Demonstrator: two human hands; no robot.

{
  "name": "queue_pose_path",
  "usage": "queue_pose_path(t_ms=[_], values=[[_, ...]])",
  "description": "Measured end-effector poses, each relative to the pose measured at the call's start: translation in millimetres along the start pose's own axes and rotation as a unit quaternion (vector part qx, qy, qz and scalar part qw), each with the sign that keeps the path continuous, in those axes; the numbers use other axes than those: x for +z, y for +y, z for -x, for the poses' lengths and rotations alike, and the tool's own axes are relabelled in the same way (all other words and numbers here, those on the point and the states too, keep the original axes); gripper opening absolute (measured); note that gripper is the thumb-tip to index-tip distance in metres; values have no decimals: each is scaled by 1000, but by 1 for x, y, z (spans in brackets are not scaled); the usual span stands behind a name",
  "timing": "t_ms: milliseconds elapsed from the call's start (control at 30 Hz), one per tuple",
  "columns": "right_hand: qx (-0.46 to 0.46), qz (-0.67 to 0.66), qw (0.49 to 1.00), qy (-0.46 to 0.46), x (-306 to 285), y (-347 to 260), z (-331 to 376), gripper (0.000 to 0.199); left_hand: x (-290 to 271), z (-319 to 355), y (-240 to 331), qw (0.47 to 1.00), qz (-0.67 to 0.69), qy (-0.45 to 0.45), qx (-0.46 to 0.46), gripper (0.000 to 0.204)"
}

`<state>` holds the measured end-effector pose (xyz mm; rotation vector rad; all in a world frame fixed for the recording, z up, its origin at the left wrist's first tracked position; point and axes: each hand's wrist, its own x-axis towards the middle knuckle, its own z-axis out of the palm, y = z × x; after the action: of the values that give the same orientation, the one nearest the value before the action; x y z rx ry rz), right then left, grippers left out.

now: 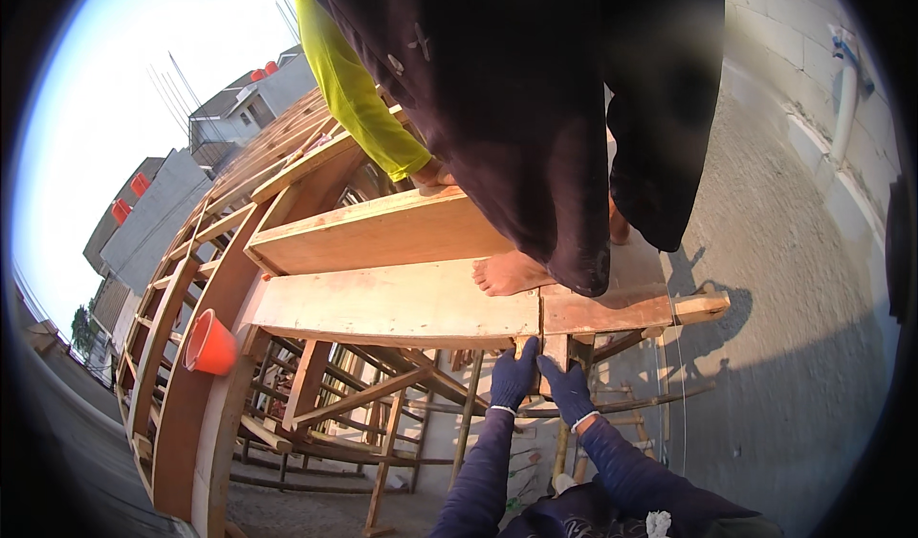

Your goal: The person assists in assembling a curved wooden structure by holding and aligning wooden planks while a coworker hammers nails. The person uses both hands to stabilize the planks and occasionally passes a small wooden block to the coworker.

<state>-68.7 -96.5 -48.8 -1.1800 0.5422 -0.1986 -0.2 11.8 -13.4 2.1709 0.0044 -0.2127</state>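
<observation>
My left hand (514, 377), in a dark blue knit glove, is closed at a short upright piece of wood (555, 349) under the front edge of a plywood plank (402, 304). From the other side, my right hand (566, 390), gloved alike, grips the same piece, its fingertips near the left hand. Their undersides are hidden. Just above them, a narrow gap separates the plank from a redder wooden panel (607, 308). A barefoot person in dark clothing (516, 88) stands on the planks, one foot (512, 275) close to that gap.
A raised plywood side board (363, 232) runs behind the plank, under the person's yellow-sleeved arm (359, 98). An orange bucket (210, 344) sits at the left on the timber framing. Wooden poles and braces (359, 399) stand below. A block wall (813, 60) rises at right.
</observation>
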Motion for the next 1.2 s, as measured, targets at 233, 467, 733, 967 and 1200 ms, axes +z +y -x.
queue_pose_path(t_ms=[233,467,733,967,1200], values=[[-17,14,1000,-4,-4,15,-10,46,-1,2,3,1000,3,-5,-12,80],[-21,10,1000,-8,-1,2,0,42,-2,1,3,1000,9,5,-28,83],[-1,-8,1000,-23,-2,-7,4,34,-6,7,10,998,52,-15,-45,82],[-39,37,997,-62,-8,-3,0,40,-20,16,19,996,76,-36,-41,85],[0,8,998,-69,-20,16,-14,42,7,6,-12,997,16,-17,70,69]])
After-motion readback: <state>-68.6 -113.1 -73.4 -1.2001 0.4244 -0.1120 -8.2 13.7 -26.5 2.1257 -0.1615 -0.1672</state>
